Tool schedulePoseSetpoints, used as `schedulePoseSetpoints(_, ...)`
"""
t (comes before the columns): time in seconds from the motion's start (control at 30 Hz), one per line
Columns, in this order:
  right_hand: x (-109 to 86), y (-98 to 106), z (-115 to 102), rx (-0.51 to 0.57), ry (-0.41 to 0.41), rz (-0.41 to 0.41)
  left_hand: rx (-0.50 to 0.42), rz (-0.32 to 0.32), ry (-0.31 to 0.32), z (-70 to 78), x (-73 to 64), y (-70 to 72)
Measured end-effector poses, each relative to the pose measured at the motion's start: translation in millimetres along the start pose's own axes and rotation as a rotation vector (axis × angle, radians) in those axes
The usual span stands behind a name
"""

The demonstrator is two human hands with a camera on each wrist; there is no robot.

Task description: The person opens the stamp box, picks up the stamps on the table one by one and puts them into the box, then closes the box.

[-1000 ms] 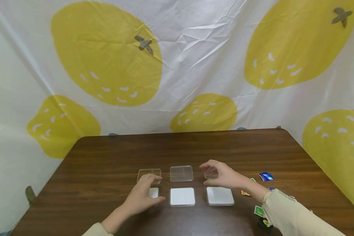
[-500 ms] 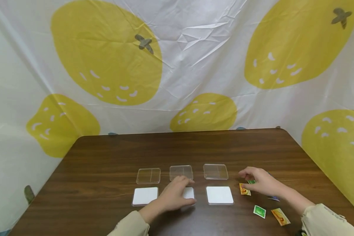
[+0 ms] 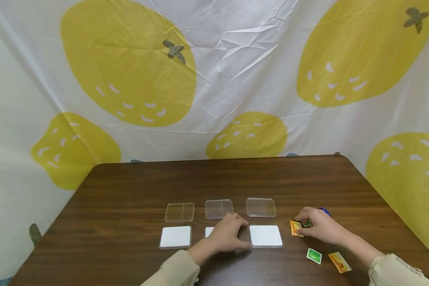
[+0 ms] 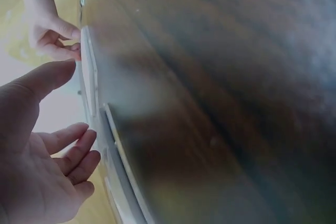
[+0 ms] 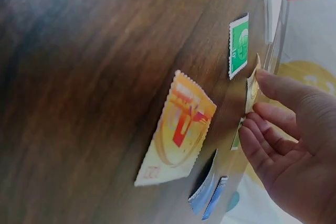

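Head view: we see a dark wood counter (image 3: 146,186) before a white cloth (image 3: 243,91) printed with yellow fruit.
Left hand (image 3: 226,235): fingers relaxed, thumb apart, nothing held; we locate it over the middle white panel (image 3: 209,231), which it partly hides.
Right hand (image 3: 321,227): thumb and fingers curled at the near orange stamp (image 3: 294,227); we cannot tell whether they grip it.
Near orange stamp position: on the counter, between the right white panel (image 3: 266,236) and the right hand.
Other stamps: we find the second orange stamp (image 3: 339,262) beside a green stamp (image 3: 314,256), another green stamp (image 3: 307,223) partly covered by the right hand, and two blue stamps (image 5: 202,196).
Row layout: three clear trays (image 3: 261,207) stand behind the white panels; the left white panel (image 3: 175,237) is unobstructed.
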State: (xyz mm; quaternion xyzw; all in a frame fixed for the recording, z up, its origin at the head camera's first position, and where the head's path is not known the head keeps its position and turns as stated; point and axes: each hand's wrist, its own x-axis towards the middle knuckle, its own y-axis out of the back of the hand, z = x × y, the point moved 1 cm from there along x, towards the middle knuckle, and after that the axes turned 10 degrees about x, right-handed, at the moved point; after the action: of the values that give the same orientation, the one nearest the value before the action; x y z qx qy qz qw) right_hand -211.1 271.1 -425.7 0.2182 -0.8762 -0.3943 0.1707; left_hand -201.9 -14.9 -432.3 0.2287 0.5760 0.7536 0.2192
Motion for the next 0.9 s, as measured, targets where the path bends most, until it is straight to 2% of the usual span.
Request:
schedulePoseSetpoints(0.2, 0.5, -1.7, -1.6, -0.081, 0.004, -0.016, 0.012, -0.014, 0.018, 2.1, 1.1, -4.2)
schedulePoseSetpoints(0.4, 0.8, -1.8, -1.7, -0.120, -0.009, 0.009, 0.035, -0.014, 0.028, 3.5, 3.1, -5.3)
schedulePoseSetpoints(0.5, 1.6, -1.2, -1.0, -0.110, -0.016, 0.023, 0.056, -0.010, 0.032, 4.9, 4.3, -5.7)
schedulePoseSetpoints(0.6, 2.9, -0.4, 0.2, -0.049, -0.026, 0.010, 0.073, -0.004, 0.036, 5.9, 5.0, -7.0)
schedulePoseSetpoints(0.7, 5.0, 1.5, 1.8, 0.028, -0.030, -0.045, 0.078, 0.001, 0.044, 6.5, 4.9, -7.8)
schedulePoseSetpoints(0.8, 7.4, 5.4, 3.9, 0.115, -0.023, -0.144, 0.070, 0.007, 0.052, 6.7, 4.5, -8.1)
schedulePoseSetpoints(0.9, 9.0, 11.1, 6.1, 0.220, -0.052, -0.248, 0.065, 0.012, 0.055, 7.1, 4.5, -8.5)
